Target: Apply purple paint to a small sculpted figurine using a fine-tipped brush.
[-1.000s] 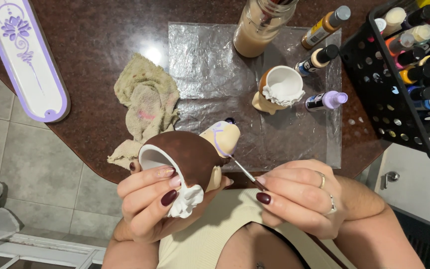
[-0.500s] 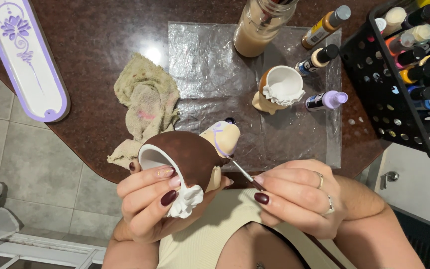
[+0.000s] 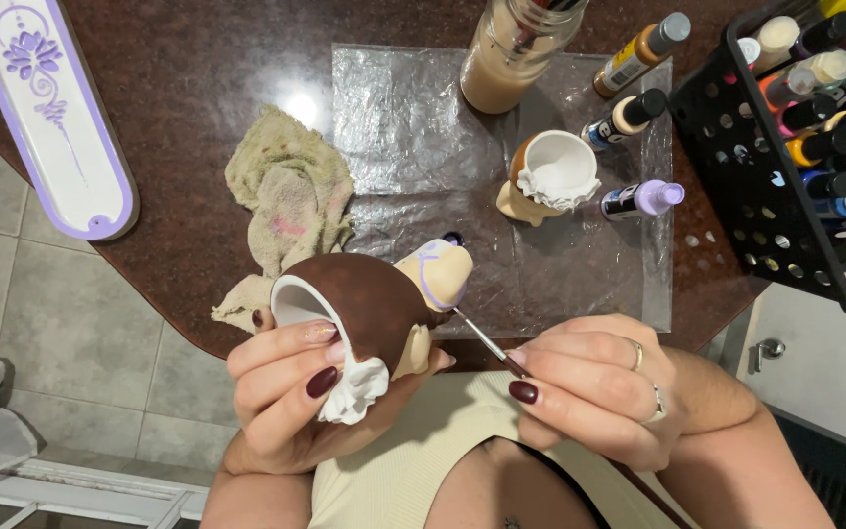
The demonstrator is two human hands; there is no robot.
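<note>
While left hand (image 3: 286,387) cradles glossy rounded figurine (image 3: 369,304), right hand (image 3: 589,387) pinches seemingly fine brush (image 3: 482,338).

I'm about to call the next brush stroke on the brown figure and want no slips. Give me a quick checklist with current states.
1. Left hand grips the brown figure: ok.
2. Right hand pinches the brush: ok.
3. Brush tip at the figure's cream part: ok.
4. Paint load on the tip: cannot tell.
5. Plastic sheet covers the table beyond the figure: ok.
6. Rag close by: ok.
</note>
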